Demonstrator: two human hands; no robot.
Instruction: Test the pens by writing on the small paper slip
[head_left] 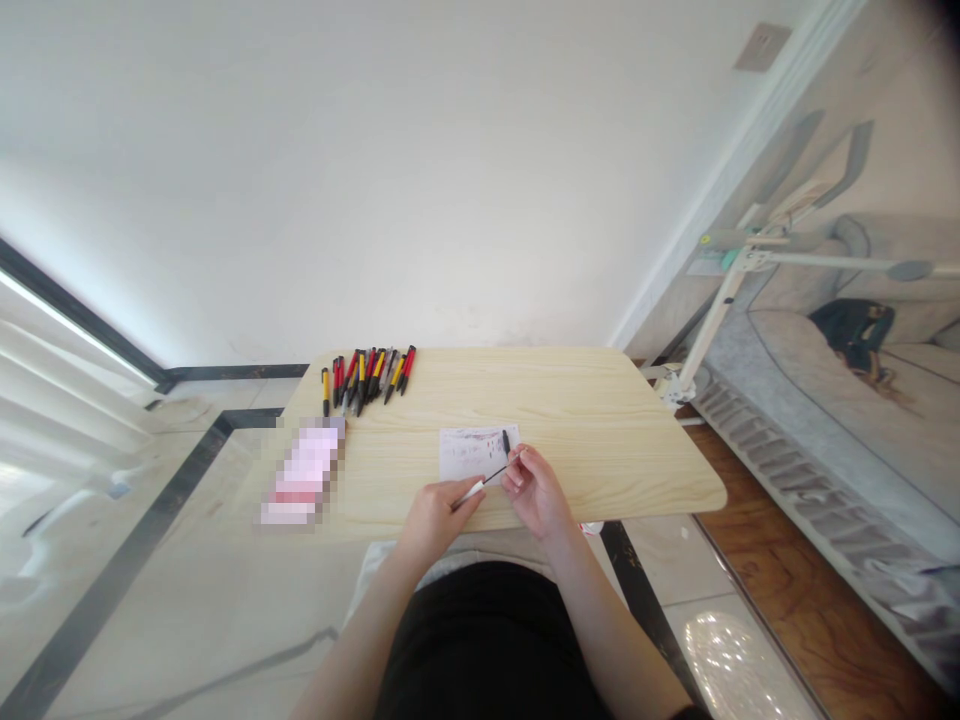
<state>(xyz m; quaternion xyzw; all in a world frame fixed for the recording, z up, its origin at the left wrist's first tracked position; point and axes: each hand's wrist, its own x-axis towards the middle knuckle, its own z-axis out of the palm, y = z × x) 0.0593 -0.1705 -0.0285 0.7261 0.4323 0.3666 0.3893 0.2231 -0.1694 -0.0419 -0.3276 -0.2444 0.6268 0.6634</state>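
Note:
My left hand (437,510) and my right hand (534,488) meet over the near edge of a light wooden table (600,420). Between them runs a thin pen refill (484,484), white at the left end and dark toward the right. My left fingers pinch its white end and my right fingertips close on its dark end. A small black pen part (506,441) lies just beyond my right hand on a white slip of paper (472,452) covered with scribbles.
A row of several red, yellow and black pens (367,376) lies at the table's far left. A blurred pink and white packet (301,474) sits on the left edge. A grey sofa (832,400) and a white stand (720,300) are to the right.

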